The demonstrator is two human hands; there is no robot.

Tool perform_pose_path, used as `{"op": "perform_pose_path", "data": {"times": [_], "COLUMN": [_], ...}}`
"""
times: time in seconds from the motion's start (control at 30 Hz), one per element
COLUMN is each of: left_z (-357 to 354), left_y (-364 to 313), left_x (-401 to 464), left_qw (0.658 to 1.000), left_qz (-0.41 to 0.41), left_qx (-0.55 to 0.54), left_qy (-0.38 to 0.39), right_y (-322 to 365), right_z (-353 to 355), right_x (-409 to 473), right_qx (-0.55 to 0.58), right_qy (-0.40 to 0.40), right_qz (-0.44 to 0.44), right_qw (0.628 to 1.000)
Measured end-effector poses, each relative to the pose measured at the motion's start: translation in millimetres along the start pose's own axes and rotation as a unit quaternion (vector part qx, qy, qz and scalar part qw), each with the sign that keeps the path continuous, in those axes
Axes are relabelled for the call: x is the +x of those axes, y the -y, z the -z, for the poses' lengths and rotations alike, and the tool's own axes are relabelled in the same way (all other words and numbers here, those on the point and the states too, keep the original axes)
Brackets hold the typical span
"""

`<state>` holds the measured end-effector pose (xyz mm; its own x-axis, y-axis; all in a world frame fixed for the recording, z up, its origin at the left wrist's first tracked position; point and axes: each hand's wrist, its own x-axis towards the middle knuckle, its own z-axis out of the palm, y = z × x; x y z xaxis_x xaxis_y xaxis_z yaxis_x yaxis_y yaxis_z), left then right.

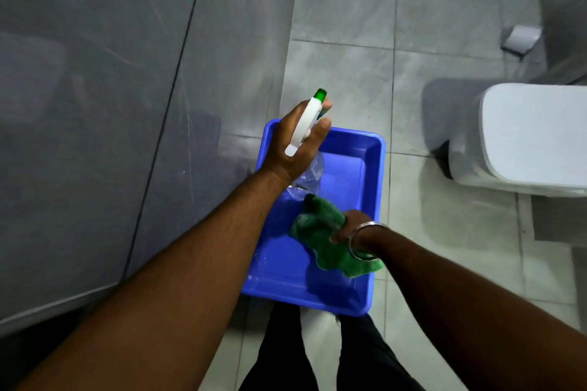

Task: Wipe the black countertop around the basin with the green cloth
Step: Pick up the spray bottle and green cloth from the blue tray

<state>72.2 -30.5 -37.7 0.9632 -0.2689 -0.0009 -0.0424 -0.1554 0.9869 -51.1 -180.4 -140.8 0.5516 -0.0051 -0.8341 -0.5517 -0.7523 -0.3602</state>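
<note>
Preparation stage: wiping not begun. The left hand (293,140) grips a spray bottle (307,149) above the blue tub (376,174); the right hand (351,227) clutches the bunched green cloth (320,232) over it. No countertop or basin in view; next, carry the cloth there.

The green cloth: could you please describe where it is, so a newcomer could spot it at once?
Find the blue tub on the grey tiled floor. Above its near right corner, the right hand, with a metal bangle on its wrist, grips the green cloth. It is soft, crumpled and all green, unlike the clear spray bottle in the left hand.
</note>
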Motion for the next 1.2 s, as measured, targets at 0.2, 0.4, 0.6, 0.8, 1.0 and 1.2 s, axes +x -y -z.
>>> {"op": "perform_pose_path", "data": {"times": [0.2,0.4,0.6,0.8,1.0,1.2], "left_z": [-8.4,-9.5,-16.2,-10.0,-21.8,-27.1], "left_y": [-36.0,-96.2,-146.7,-168.3,-173.2,-127.9], "left_x": [3.6,20.3,39.3,39.3,44.5,38.0], "left_qw": [1.000,0.999,0.999,0.994,0.999,0.999], "left_qz": [-0.018,-0.032,-0.025,-0.021,-0.005,-0.012], "left_qx": [-0.004,-0.006,0.045,0.024,0.032,0.038], "left_qy": [0.008,0.037,0.011,0.101,0.033,-0.014], "right_y": [17.8,80.4,113.6,126.2,129.2,117.3], "right_z": [98.8,220.1,290.7,318.5,327.1,325.0], "right_x": [-69.2,-131.2,-172.0,-194.6,-198.2,-181.3], "right_qx": [0.430,0.584,0.568,0.542,0.511,0.494], "right_qy": [-0.210,-0.289,-0.298,-0.303,-0.308,-0.297], "right_qz": [0.058,0.225,0.293,0.305,0.318,0.302], "right_qw": [0.876,0.724,0.709,0.722,0.736,0.759]}}
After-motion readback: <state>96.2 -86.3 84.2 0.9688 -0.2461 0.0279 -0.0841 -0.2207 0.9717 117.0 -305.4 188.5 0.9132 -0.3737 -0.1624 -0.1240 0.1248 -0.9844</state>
